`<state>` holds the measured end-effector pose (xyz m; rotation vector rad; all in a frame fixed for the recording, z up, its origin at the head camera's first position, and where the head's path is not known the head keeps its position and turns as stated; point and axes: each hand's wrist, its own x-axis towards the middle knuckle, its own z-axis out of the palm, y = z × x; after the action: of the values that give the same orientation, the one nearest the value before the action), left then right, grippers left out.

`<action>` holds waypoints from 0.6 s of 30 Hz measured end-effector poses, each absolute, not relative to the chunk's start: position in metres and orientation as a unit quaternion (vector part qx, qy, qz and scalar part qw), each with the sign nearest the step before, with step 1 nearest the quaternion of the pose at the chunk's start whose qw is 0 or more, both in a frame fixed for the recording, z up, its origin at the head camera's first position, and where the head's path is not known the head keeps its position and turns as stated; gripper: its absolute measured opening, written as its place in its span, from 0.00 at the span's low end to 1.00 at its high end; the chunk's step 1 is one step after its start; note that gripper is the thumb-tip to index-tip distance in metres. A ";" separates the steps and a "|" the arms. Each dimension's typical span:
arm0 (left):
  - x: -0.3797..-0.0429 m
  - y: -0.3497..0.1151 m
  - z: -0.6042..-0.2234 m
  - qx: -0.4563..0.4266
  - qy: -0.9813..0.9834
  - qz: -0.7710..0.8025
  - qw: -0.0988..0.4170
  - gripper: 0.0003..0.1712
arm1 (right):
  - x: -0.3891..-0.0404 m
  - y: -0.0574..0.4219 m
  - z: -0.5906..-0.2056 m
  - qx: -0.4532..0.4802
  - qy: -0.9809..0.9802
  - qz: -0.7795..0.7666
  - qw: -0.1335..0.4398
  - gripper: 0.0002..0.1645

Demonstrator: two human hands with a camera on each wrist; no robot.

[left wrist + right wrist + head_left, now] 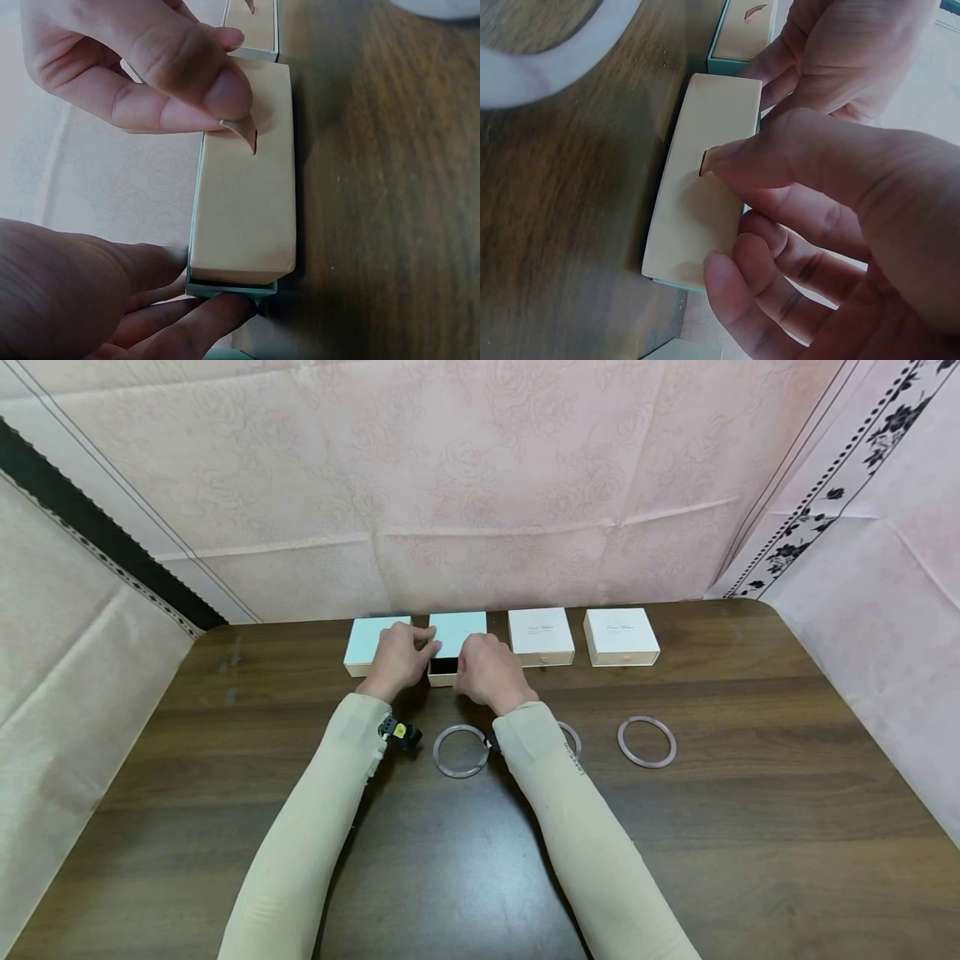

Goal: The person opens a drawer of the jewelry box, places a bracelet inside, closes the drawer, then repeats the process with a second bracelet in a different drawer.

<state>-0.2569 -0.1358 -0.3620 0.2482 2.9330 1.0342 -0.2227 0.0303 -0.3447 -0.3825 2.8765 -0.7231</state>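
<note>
A teal-lidded drawer box (459, 628) stands second from the left in a row, its cream drawer (247, 202) slid part way toward me. A dark gap shows between lid and drawer front. My right hand (491, 670) pinches a small ribbon pull tab (709, 160) on that drawer's front, thumb against forefinger; its other fingers curl loosely. At the box's left end, my left hand (397, 658) holds the teal sleeve with thumb and fingers at the corner. Part of the drawer is hidden behind the right hand in the head view.
Another teal box (367, 635) sits to the left; two white boxes (540, 631) (621, 631) are on the right. Pale bangles lie nearer me on the wooden table (750, 777): one left (437, 750), one partly behind my right arm (574, 737), one right (647, 763).
</note>
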 end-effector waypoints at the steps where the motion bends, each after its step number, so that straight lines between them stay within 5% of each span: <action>1: -0.257 -0.136 -0.362 0.080 0.940 0.332 0.011 0.22 | -0.223 0.030 -0.345 -0.128 0.959 -0.241 0.076 0.17; 18: -0.257 -0.136 -0.363 0.079 0.941 0.328 0.009 0.22 | -0.222 0.031 -0.343 -0.124 0.957 -0.250 0.079 0.20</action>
<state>-0.2567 -0.1359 -0.3626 0.2459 2.9406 1.0253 -0.2220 0.0309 -0.3435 -0.3712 2.8639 -0.7495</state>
